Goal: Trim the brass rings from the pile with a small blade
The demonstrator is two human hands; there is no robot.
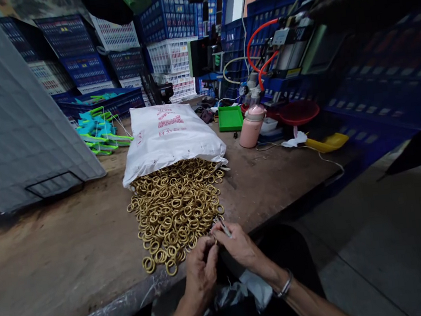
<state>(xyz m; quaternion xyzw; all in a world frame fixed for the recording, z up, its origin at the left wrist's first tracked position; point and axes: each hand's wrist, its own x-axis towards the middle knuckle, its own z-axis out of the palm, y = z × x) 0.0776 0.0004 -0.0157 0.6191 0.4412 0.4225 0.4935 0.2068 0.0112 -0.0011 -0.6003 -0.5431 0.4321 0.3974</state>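
A heap of brass-coloured rings [179,202] spreads over the brown table from the mouth of a white sack [172,137] with red print. At the near right edge of the heap, by the table's edge, my two hands meet at the fingertips. My left hand [201,266] is closed in a pinch; what lies between its fingertips is too small and hidden to make out. Closed too, my right hand [239,248] grips a slim grey metal tool [224,227], whose end sticks up between the fingers. Its kind does not show clearly.
Pink bottle [250,128], green tray [230,118], red bowl [299,112] and yellow scoop [326,142] stand at the right. Green and blue plastic pieces [99,130] lie left of the sack, beside a grey padded panel [18,109]. Stacked crates [167,16] line the back.
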